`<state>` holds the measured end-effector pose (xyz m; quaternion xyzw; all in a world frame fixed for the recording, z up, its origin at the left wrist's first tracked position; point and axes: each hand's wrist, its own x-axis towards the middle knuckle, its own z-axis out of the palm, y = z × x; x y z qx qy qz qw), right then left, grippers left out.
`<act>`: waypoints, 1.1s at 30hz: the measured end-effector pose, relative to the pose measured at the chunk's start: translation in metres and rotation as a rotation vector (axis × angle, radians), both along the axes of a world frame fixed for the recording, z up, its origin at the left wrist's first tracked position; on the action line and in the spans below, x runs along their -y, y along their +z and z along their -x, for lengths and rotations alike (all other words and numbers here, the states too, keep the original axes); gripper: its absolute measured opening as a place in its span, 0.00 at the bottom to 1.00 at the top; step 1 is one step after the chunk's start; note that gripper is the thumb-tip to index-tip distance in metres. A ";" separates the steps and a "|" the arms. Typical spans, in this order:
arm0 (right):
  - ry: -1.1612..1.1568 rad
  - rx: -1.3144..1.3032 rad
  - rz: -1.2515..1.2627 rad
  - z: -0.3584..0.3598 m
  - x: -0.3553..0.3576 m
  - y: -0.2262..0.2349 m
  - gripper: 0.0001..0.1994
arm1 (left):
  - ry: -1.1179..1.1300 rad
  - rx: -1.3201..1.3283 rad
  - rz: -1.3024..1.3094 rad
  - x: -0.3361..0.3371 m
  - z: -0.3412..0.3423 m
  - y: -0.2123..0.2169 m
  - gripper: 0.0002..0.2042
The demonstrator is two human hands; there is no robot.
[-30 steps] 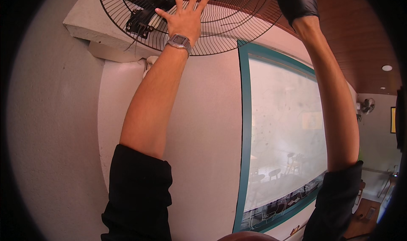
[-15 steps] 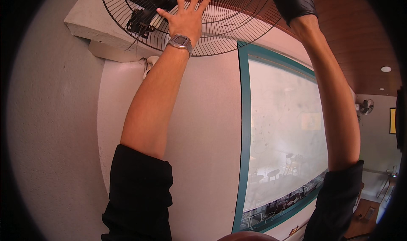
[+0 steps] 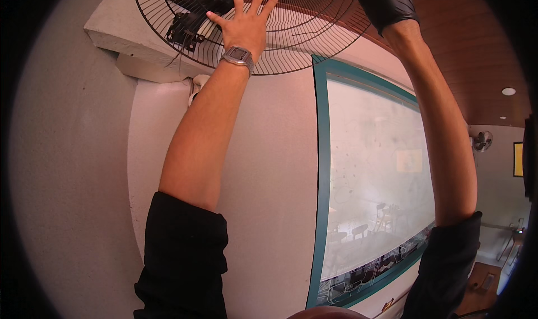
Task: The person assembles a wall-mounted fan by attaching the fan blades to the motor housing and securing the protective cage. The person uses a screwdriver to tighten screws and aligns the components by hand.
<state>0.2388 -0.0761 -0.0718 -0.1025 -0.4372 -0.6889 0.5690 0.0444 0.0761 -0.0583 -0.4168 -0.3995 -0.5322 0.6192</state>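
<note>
At left, a rough pale ledge [image 3: 109, 24] sits behind the black wire fan guard [image 3: 300, 36], which is cut off by the upper edge of view. A dark mechanism [image 3: 185, 32] shows through the wires; whether the guard encloses it cannot be determined. The bare left hand [image 3: 245, 30], fingers spread wide, appears laid against the wires, seemingly bracing rather than gripping. A teal window frame [image 3: 323, 151] stands below. The black-gloved right hand [image 3: 388, 6] is at the guard's right rim, probably steadying that side; its fingers are obscured, grip undetermined.
</note>
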 end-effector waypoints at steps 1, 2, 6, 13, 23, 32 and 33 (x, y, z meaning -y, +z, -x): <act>-0.015 -0.024 0.048 0.000 0.003 0.001 0.11 | 0.000 0.000 0.002 0.000 0.000 0.000 0.35; -0.005 -0.015 0.064 -0.002 0.004 0.003 0.11 | -0.003 -0.001 0.003 0.000 -0.001 0.001 0.35; 0.047 -0.053 0.049 -0.005 0.006 0.001 0.11 | -0.001 -0.009 -0.019 -0.001 -0.002 -0.003 0.35; 0.070 -0.055 0.118 -0.020 0.025 0.043 0.12 | 0.010 -0.002 -0.032 -0.004 0.006 0.000 0.34; 0.074 -0.031 0.090 -0.033 0.018 0.053 0.12 | 0.015 -0.001 -0.033 -0.007 0.008 0.001 0.33; -0.458 0.160 -0.062 -0.023 0.015 0.032 0.10 | 0.004 0.005 -0.025 -0.004 0.006 0.000 0.33; -0.429 0.026 0.058 -0.021 0.019 0.022 0.10 | -0.017 -0.010 -0.048 -0.005 0.002 0.002 0.33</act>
